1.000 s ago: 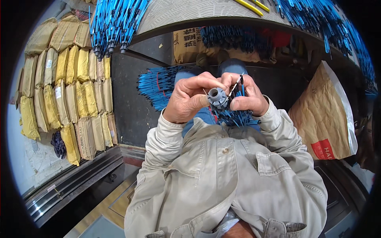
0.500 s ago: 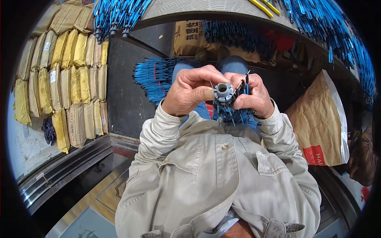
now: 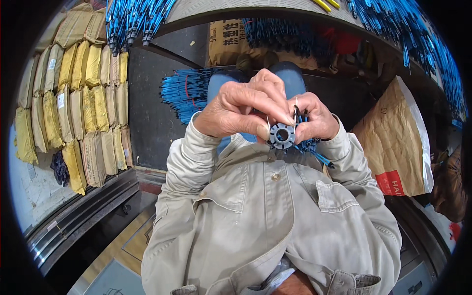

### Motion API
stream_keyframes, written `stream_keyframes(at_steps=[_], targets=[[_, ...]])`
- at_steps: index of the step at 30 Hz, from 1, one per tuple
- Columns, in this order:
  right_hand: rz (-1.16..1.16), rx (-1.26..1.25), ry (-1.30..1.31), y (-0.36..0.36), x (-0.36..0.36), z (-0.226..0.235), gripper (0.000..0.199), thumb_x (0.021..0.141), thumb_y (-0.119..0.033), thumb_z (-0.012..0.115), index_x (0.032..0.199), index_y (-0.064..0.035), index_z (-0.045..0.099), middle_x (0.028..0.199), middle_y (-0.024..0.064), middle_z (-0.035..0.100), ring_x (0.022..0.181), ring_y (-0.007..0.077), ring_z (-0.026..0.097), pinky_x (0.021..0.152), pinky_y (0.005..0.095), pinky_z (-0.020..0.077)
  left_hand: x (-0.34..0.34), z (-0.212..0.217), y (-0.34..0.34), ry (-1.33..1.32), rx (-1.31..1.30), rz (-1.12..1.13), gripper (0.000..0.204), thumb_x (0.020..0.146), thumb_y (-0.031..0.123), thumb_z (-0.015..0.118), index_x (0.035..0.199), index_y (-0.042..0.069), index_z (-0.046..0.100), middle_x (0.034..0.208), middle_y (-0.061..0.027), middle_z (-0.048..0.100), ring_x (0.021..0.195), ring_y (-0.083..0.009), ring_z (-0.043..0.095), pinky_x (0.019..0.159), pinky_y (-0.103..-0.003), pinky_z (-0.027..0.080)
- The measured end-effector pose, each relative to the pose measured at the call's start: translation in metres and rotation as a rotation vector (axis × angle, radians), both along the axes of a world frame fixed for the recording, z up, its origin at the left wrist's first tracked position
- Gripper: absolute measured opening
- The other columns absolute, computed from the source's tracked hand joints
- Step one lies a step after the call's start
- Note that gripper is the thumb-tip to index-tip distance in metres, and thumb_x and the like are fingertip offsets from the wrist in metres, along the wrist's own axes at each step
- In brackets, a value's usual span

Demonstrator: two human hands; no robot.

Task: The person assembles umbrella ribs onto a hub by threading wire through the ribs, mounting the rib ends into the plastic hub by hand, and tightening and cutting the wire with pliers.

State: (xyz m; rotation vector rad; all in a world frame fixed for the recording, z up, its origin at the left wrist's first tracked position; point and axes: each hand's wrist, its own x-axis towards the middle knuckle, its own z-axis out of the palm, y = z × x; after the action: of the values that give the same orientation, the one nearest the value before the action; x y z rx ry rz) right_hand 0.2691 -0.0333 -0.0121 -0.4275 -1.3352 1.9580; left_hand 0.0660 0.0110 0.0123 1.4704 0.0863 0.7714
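A grey notched plastic hub (image 3: pixel 282 136), round with a hole in its middle, sits between my hands above my lap. My left hand (image 3: pixel 248 104) is closed, its thumb on the hub's left rim and its fingertips on the upper edge. A thin pale wire stands up beside the thumb. My right hand (image 3: pixel 314 118) closes on the thin blue-and-black rods (image 3: pixel 314 151) at the hub's right side; more of these hang below it. A slim metal strip with a black end (image 3: pixel 296 115) rises between my two hands. The hub's underside is hidden.
A bench (image 3: pixel 206 11) ahead carries bundles of blue rods (image 3: pixel 140 22), with more at its right end. Another tied bundle (image 3: pixel 184 93) lies left of my knees. Wrapped packages (image 3: pixel 78 113) are stacked at the left; a brown paper sack (image 3: pixel 396 137) stands at the right.
The hub is lower and its notched face now turns toward me. My left fingers have moved right over its upper edge. The view has shifted slightly.
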Motion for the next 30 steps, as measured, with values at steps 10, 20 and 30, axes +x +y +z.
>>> stream_keyframes(at_steps=[10, 20, 30], targets=[[-0.617, 0.341, 0.034, 0.007, 0.005, 0.036, 0.024, 0.074, -0.014, 0.073, 0.078, 0.0017, 0.056, 0.097, 0.0107, 0.060, 0.077, 0.0140, 0.055, 0.070, 0.0249, 0.0428, 0.022, 0.051, -0.003, 0.253, 0.267, 0.436, 0.041, 0.078, 0.021, 0.068, 0.111, -0.003, 0.060, 0.110, -0.0141, 0.059, 0.108, -0.0237, 0.051, 0.099, -0.040, 0.032], [-0.993, 0.515, -0.234, 0.012, -0.022, -0.010, 0.025, 0.074, -0.012, 0.073, 0.078, -0.0003, 0.053, 0.099, 0.0147, 0.059, 0.085, 0.0203, 0.058, 0.069, 0.0268, 0.0462, 0.026, 0.000, -0.003, 0.209, 0.027, 0.639, 0.038, 0.074, 0.011, 0.072, 0.109, 0.000, 0.062, 0.105, -0.0085, 0.062, 0.099, -0.0189, 0.049, 0.088, -0.030, 0.037], [-1.066, 0.510, -0.175, 0.009, -0.034, -0.013, 0.012, 0.075, -0.001, 0.065, 0.082, 0.0002, 0.056, 0.083, 0.0089, 0.056, 0.070, 0.0155, 0.050, 0.065, 0.0264, 0.0421, 0.028, -0.012, -0.007, 0.114, 0.014, 0.805, 0.034, 0.075, 0.011, 0.072, 0.106, 0.000, 0.063, 0.103, -0.0079, 0.062, 0.095, -0.0167, 0.050, 0.085, -0.027, 0.037]])
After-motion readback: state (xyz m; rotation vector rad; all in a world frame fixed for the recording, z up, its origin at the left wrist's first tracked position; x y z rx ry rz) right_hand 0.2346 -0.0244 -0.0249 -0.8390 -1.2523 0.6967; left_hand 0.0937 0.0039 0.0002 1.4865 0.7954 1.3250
